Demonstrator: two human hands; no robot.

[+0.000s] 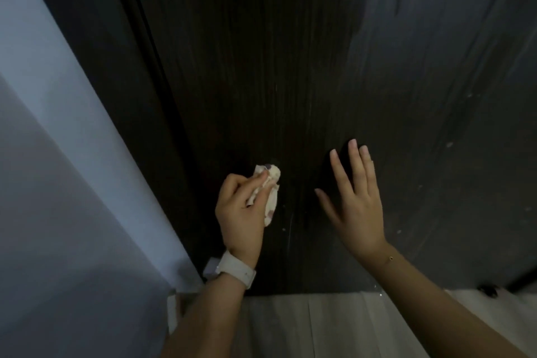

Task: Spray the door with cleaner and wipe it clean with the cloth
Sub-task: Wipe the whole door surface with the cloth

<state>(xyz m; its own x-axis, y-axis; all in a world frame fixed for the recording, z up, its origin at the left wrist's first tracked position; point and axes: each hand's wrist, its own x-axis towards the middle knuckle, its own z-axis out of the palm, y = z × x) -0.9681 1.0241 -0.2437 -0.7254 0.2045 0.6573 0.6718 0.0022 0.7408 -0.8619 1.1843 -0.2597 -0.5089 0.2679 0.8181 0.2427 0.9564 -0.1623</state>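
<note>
Head view: door [290, 67], dark wood-grain, fills the frame. Left hand [241, 209] grips the bunched cloth [268, 183] against the door's lower panel, evidently to rub it. Right hand [354, 197], fingers spread flat, rests beside the cloth, likely steadying the door.

Left wrist: we saw a white watch [236, 270] with a smooth band, a small fastening hole showing near its end.
Right wrist: we noted a thin bracelet [390, 259] bearing one small dark bead.
Forearms: we found both bare, no sleeves in view.
Nails: on the right hand [356, 200] we saw them short and pale.
</note>
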